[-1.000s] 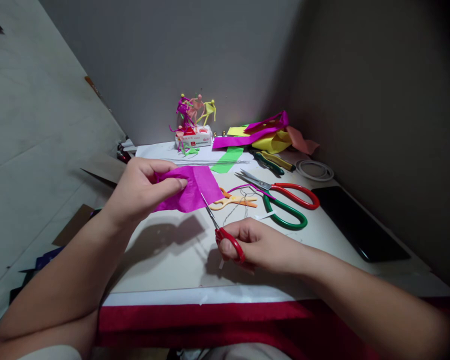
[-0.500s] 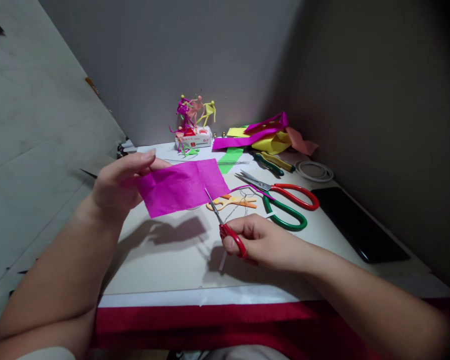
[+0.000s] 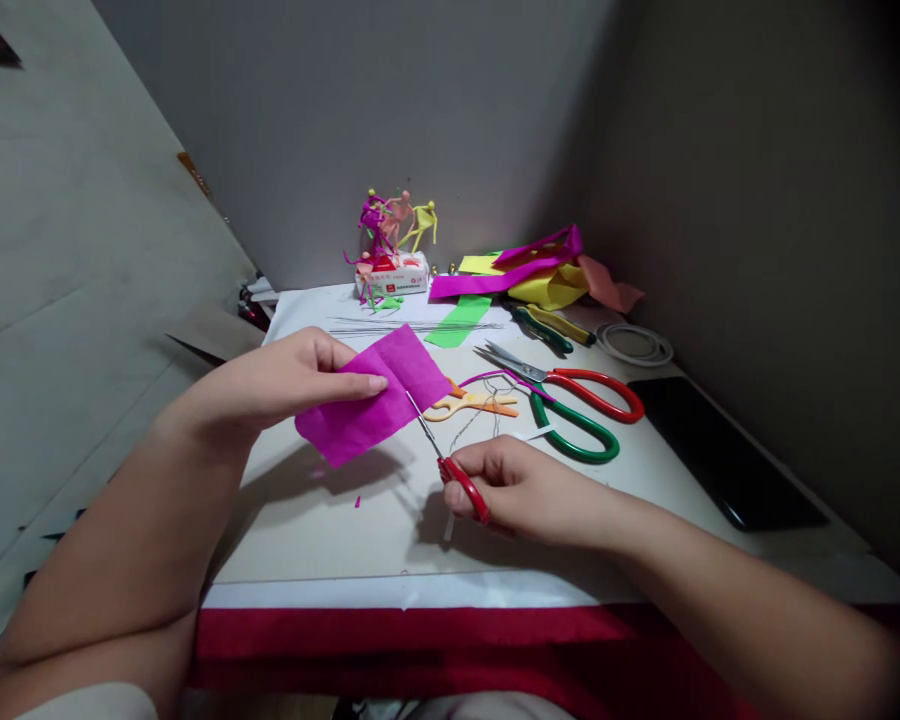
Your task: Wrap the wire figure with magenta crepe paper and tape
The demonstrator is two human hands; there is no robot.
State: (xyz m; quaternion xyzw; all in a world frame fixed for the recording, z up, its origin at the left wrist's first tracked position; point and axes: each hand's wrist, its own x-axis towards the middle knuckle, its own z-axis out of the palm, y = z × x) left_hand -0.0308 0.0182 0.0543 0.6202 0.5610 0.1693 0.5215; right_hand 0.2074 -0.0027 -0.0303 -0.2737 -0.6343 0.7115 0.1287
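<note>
Magenta paper point(image 3: 371, 410) pinched in left grip point(image 3: 371, 385); right grip point(image 3: 457, 490) closed round red scissors point(image 3: 466, 492).

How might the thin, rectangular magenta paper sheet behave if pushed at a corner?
The magenta sheet would probably bend easily, as its surface looks thin and faintly creased. With the left hand pinching it near the middle, its free corners may flap.

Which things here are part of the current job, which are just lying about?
In the job:
- magenta sheet, in left hand
- small red-handled scissors, in right hand

Lying about, seemingly:
- black phone
- coiled white cable
- pliers
- red-and-green-handled scissors
- orange scissors
</note>
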